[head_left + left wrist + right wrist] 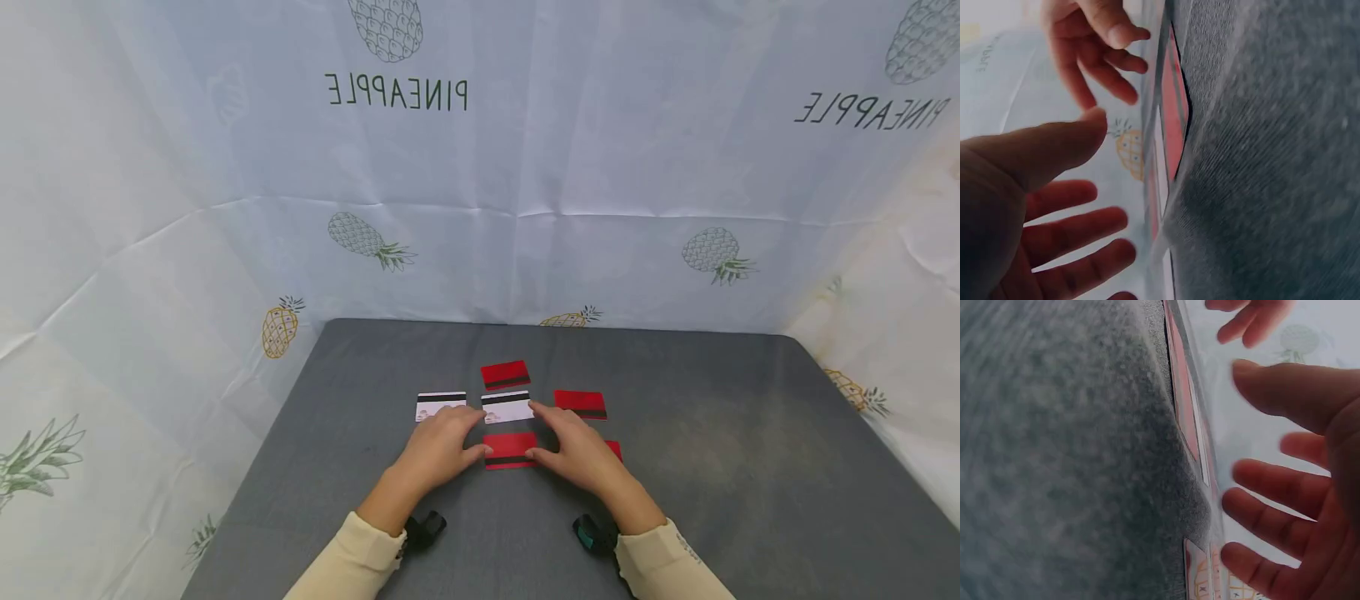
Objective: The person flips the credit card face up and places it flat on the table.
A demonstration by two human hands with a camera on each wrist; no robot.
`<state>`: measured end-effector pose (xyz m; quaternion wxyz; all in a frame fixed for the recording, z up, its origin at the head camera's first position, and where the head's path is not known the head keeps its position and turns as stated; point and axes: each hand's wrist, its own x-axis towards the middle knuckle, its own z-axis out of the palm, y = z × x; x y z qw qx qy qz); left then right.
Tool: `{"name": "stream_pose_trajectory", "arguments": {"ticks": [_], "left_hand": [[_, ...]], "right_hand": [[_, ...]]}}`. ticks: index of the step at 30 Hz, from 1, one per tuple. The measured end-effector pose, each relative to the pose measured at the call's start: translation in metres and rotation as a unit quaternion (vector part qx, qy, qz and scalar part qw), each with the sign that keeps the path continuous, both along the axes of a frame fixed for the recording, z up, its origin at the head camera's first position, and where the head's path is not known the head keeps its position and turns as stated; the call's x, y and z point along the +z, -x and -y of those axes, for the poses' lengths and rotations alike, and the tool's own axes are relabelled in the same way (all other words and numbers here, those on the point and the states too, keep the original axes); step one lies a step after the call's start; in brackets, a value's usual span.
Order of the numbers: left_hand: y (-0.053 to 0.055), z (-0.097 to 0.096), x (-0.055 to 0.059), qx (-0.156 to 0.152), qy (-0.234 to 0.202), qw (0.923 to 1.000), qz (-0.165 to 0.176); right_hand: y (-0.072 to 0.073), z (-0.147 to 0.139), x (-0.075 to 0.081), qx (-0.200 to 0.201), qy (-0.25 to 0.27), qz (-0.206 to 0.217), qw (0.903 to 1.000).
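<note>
Your left hand [437, 446] and right hand [581, 447] hover, empty, fingers spread, flanking a red card [511, 446] and white card [507, 407], laid flat, unstacked, presumably to keep each visible.

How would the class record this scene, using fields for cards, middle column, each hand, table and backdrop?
cards: four red, two white in view
middle column, far to near: far red card, middle white card, near red card
left hand: fingers extended, holding nothing
right hand: fingers extended, holding nothing
table: dark grey
backdrop: pineapple-print cloth
</note>
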<state>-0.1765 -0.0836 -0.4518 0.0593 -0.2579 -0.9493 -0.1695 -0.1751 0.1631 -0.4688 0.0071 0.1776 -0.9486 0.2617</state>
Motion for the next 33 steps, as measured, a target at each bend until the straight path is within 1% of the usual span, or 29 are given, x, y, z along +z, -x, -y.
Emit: {"name": "stream_pose_trajectory", "arguments": {"ticks": [4, 6, 8, 11, 16, 21, 26, 29, 33], "left_hand": [[-0.001, -0.002, -0.004, -0.015, 0.001, 0.9987, 0.048], [-0.002, -0.003, -0.007, -0.022, 0.010, 0.9979, 0.060], [-0.003, -0.004, -0.010, -0.030, 0.016, 0.9978, 0.057], [-0.003, -0.005, -0.014, -0.039, 0.024, 0.9983, 0.037], [-0.003, -0.007, -0.017, -0.034, 0.040, 0.9985, 0.018], [-0.005, -0.010, -0.017, -0.021, 0.052, 0.9980, 0.028], [-0.005, -0.011, -0.019, -0.008, 0.045, 0.9982, 0.040], [-0.006, -0.011, -0.019, -0.005, 0.036, 0.9984, 0.044], [-0.005, -0.011, -0.019, 0.002, 0.025, 0.9982, 0.055]], "right_hand": [[0.000, 0.000, -0.004, 0.020, -0.012, 0.007, 0.9997], [0.001, 0.000, -0.007, 0.031, -0.016, 0.010, 0.9994], [0.002, 0.000, -0.009, 0.040, -0.016, 0.008, 0.9991], [0.002, 0.000, -0.011, 0.045, -0.005, 0.002, 0.9990], [0.002, 0.000, -0.014, 0.038, 0.011, 0.000, 0.9992], [0.001, -0.001, -0.015, 0.032, 0.022, 0.000, 0.9992], [0.000, -0.001, -0.016, 0.036, 0.034, 0.000, 0.9988], [0.000, -0.002, -0.017, 0.044, 0.044, -0.011, 0.9980], [0.000, -0.001, -0.018, 0.056, 0.053, -0.035, 0.9964]]}}
